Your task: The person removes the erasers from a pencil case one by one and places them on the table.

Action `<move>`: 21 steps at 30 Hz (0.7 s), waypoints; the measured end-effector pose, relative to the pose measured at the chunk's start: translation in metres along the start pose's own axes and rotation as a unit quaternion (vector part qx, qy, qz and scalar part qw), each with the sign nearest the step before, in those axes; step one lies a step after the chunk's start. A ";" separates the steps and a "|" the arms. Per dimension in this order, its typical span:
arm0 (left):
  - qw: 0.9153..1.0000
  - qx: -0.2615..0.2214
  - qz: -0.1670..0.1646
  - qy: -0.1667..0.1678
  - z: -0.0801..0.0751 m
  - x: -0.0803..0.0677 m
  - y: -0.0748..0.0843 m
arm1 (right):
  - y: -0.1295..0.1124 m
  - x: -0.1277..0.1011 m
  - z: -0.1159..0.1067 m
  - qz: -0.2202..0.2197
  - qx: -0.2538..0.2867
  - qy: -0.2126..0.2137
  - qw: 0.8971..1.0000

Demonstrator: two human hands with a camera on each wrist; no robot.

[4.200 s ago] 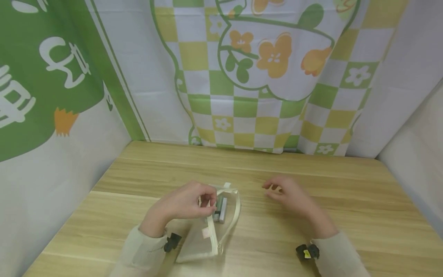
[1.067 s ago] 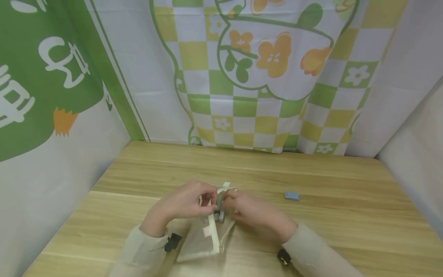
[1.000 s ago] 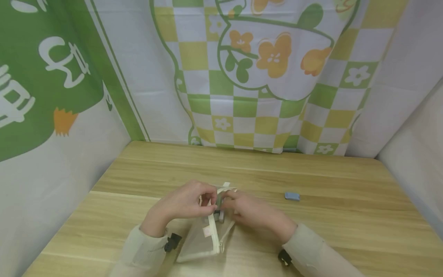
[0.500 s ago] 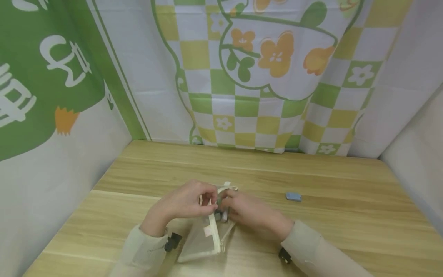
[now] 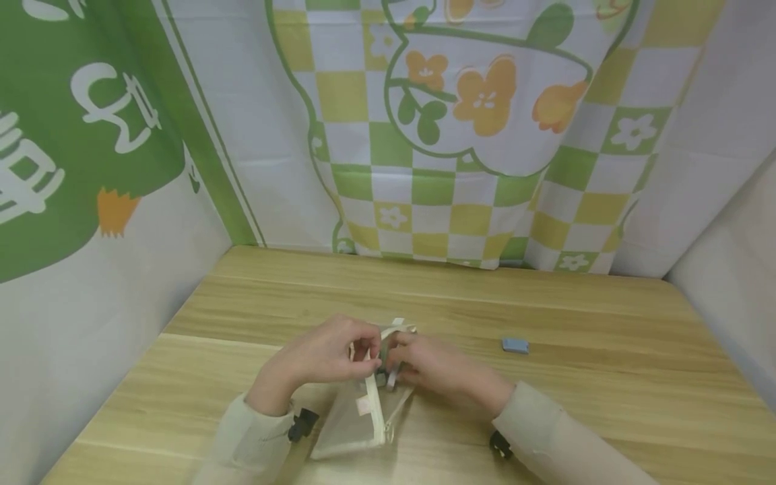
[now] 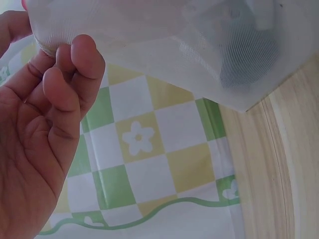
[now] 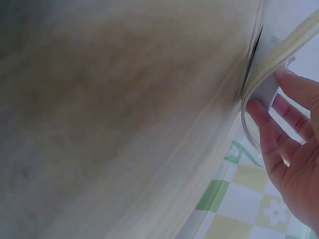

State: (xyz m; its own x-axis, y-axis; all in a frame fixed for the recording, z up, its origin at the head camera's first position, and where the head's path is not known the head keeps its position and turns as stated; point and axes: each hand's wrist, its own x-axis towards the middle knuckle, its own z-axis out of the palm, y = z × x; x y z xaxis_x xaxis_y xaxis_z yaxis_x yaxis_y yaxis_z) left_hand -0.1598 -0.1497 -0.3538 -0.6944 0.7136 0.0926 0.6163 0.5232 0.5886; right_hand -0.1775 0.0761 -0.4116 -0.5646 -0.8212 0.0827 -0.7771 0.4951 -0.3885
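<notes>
A clear mesh pouch [image 5: 354, 424] with a cream zipper edge lies on the wooden table [image 5: 606, 377]. My left hand [image 5: 366, 353] pinches the zipper edge and holds the mouth up; in the left wrist view its fingers [image 6: 75, 64] grip the mesh pouch [image 6: 164, 45], and a dark piece [image 6: 244, 55] shows through it. My right hand [image 5: 393, 358] reaches into the mouth. Its fingers [image 7: 271, 132] hold a small grey block [image 7: 268, 92] against the cream zipper edge [image 7: 286, 47]. What else lies inside the pouch is hidden.
A small blue-grey block [image 5: 514, 345] lies alone on the table to the right of my hands. Printed green, yellow and white cloth [image 5: 461, 135] closes off the back and left; a pale wall [image 5: 727, 269] stands at the right.
Since 4.2 s ago my right hand left the blue-grey block on the table and came back to the pouch mouth. In the last second its fingers work at the grey block; the left hand holds still.
</notes>
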 end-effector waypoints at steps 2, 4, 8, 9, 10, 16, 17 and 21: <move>1.000 -0.003 0.003 0.000 0.000 0.000 0.000 | 0.000 0.000 -0.001 -0.013 -0.001 0.003 1.000; 1.000 -0.006 0.004 0.001 0.000 0.000 -0.001 | 0.000 0.000 -0.002 -0.027 0.000 0.007 1.000; 1.000 -0.006 0.005 0.001 0.000 0.001 -0.002 | 0.000 0.000 -0.003 -0.040 0.004 0.020 0.999; 1.000 -0.006 0.004 0.001 0.000 0.001 -0.002 | 0.000 0.000 -0.003 -0.041 0.005 0.023 0.999; 1.000 -0.006 0.004 0.001 0.000 0.001 -0.002 | -0.001 0.000 -0.004 -0.038 0.008 0.024 0.999; 1.000 -0.005 -0.001 0.000 -0.001 0.003 -0.001 | -0.002 0.000 -0.005 -0.032 0.003 0.030 0.999; 1.000 -0.005 0.000 0.000 -0.001 0.003 -0.001 | -0.002 0.000 -0.005 -0.033 -0.001 0.030 0.999; 1.000 -0.006 0.013 0.001 0.000 0.002 -0.003 | -0.002 -0.001 -0.003 -0.045 -0.015 0.030 0.998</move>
State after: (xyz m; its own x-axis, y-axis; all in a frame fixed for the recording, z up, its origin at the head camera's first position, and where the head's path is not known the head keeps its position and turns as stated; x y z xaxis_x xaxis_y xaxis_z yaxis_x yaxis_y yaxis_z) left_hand -0.1625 -0.1500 -0.3550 -0.6784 0.7264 0.1099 0.6300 0.4983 0.5957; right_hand -0.1767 0.0768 -0.4079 -0.5079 -0.8441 0.1718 -0.8325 0.4296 -0.3499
